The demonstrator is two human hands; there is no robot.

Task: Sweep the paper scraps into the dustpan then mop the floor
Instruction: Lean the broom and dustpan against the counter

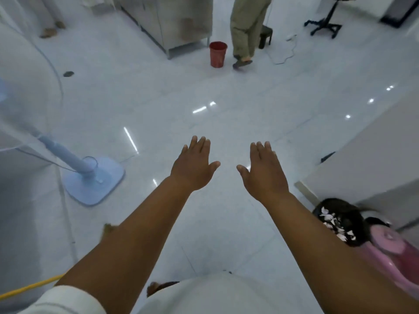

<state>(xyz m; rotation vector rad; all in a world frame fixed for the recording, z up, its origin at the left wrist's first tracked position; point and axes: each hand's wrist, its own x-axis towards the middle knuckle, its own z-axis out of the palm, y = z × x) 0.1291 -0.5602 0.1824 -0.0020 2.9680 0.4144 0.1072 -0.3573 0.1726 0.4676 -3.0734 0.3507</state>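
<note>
Through the head camera I saw both hands held out over the glossy white tiled floor [226,98], palms down. The left hand [192,165] and the right hand [264,168] were spread flat with straight fingers, apart from each other, gripping nothing.

The white paper scraps [330,223] lay heaped on a dark surface at the near right, touching a pink plastic dustpan [390,243]. I could not tell whether that dark part was the pan's tray or broom bristles. The open floor ahead of the hands showed no scraps that I could make out, so I judged the sweeping done or nearly done.

Mopping looked not yet begun: the tiles showed only light reflections, and I saw no mop head. A thin yellow rod or cord [29,288] crossed the near left corner; I could not tell what it was. A red ribbed plastic bucket [218,54] stood far off, beside another person's legs in khaki trousers [247,30]. A pale blue standing fan base [95,180] sat at the left, and I judged it would need mopping around.
</note>
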